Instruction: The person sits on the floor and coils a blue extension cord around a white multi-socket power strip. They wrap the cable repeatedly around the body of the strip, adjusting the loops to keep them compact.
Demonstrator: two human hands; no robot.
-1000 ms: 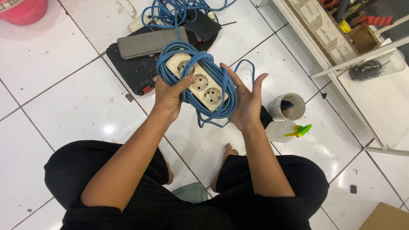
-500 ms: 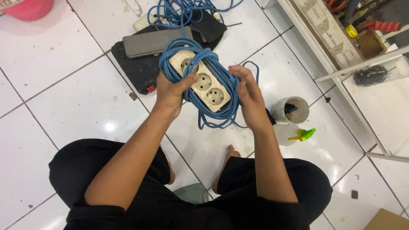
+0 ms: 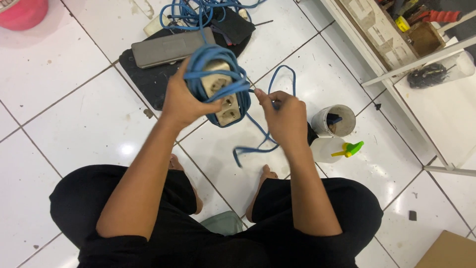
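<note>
Up above the tiled floor [image 3: 74, 134], the power strip [image 3: 223, 97] sits in the left hand [image 3: 183, 99], fingers wrapped round it and its blue cord [image 3: 213, 59] coils. Just beside, the right hand [image 3: 285, 116] pinches the cord's loose end between fingertips. Beyond the fingers lies a black mat [image 3: 153, 79]; a cup [image 3: 333, 120] stands right of them.

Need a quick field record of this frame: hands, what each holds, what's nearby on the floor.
left hand: grips a beige power strip wrapped in coils of blue cable
right hand: pinches the loose run of the blue cable beside the strip
loose cable: loops down toward the white tile floor
right of hands: open round container, clear bottle with green nozzle
behind hands: grey flat case on a black mat
top left: pink tub
posture: seated on the floor
</note>
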